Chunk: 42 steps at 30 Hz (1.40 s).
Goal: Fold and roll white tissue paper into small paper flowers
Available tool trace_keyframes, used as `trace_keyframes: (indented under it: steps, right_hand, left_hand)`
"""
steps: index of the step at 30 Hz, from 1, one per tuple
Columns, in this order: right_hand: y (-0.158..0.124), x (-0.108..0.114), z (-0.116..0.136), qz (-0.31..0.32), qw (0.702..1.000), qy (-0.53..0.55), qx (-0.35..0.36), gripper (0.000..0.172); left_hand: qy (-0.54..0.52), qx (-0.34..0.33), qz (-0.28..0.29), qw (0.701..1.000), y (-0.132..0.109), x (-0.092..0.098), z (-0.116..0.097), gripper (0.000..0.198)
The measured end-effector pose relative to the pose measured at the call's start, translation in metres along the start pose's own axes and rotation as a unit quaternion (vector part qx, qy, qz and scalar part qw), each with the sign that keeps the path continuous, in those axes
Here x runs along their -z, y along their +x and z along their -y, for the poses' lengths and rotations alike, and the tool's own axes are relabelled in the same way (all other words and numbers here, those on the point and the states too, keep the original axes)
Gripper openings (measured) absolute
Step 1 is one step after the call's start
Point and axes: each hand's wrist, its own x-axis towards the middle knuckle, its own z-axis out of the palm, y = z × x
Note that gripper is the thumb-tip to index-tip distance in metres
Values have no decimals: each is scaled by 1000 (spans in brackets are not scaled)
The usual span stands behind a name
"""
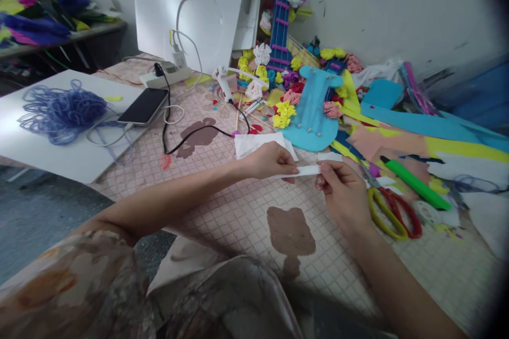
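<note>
A narrow white strip (308, 170), seemingly paper, stretches between my two hands above the table. My left hand (272, 160) pinches its left end, with fingers closed. At the other end, my right hand (345, 190) grips it between thumb and fingers. Just behind my left hand lies a folded white sheet (256, 144). To the right of my right hand rest scissors with yellow and red handles (397, 214) and a green cutter or marker-like tool (417, 183). Part of the strip is covered by my fingers.
A glue gun (223, 83) stands at the back, its black cable (191, 132) curling over the tiled-pattern table (234, 212). Blue string (67, 108) and a phone (143, 106) lie on a white board at left. A blue guitar-shaped craft piece (314, 111) sits among crepe-paper flowers.
</note>
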Motion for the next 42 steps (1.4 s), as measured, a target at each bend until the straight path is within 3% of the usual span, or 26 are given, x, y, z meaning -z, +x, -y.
trace_keyframes:
  steps: [4, 8, 10, 13, 15, 17, 20, 23, 27, 33, 37, 42]
  right_hand:
    - [8, 24, 11, -62, 993, -60, 79, 15]
    - [8, 89, 34, -141, 952, -249, 108, 17]
    - [3, 127, 39, -104, 903, -411, 68, 22]
    - [-5, 173, 30, -10, 805, -591, 47, 37]
    - [-9, 189, 18, 14, 793, -607, 53, 43]
    - [-10, 194, 9, 20, 784, -620, 33, 48]
    - [-10, 190, 6, 20, 763, -646, 10, 48]
    - [-11, 183, 10, 20, 744, -668, 0, 45]
    - [-14, 179, 10, 2, 719, -695, 9, 44]
    - [-22, 187, 14, -85, 781, -617, 34, 47]
    - [-30, 196, 27, -169, 795, -581, 47, 46]
    - [-38, 192, 31, -160, 805, -567, 73, 41]
  left_hand:
    - [7, 21, 18, 1000, 1, 3, -1, 20]
    - [-25, 39, 25, 999, 12, 3, -7, 19]
    - [-55, 52, 34, 997, 27, -3, -12, 16]
    - [-108, 84, 50, 989, 63, -23, -22, 13]
    - [-159, 81, 92, 980, 92, -43, -31, 13]
    - [-204, 78, 141, 966, 119, -64, -41, 15]
    - [-227, 115, 171, 952, 149, -93, -56, 14]
    - [-158, 175, 136, 962, 164, -113, -63, 13]
    - [-118, 194, 112, 967, 171, -122, -57, 11]
    - [-56, 184, 94, 977, 175, -120, -45, 14]
    - [-20, 163, 85, 983, 179, -123, -39, 17]
    - [28, 128, 95, 987, 181, -128, -37, 12]
